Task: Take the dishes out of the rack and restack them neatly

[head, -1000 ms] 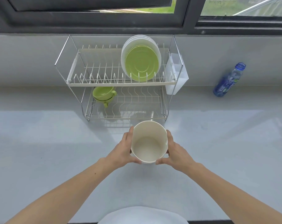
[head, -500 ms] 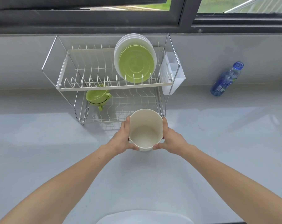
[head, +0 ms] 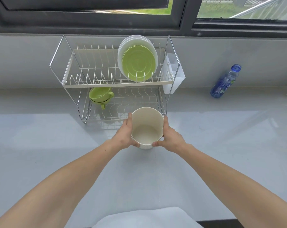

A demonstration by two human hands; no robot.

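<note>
A deep cream bowl is held between my left hand and my right hand, just in front of the two-tier wire dish rack. Whether the bowl touches the counter I cannot tell. On the rack's upper tier stand white plates with a green plate in front of them, all upright at the right end. Two green cups sit stacked on the left of the lower tier.
A white cutlery holder hangs on the rack's right side. A blue plastic bottle stands on the grey counter to the right, by the wall. A window frame runs above. The counter's front edge is near my body.
Both hands have carried the cream bowl away from me, closer to the rack's lower front edge. The plates and cups have not moved.
</note>
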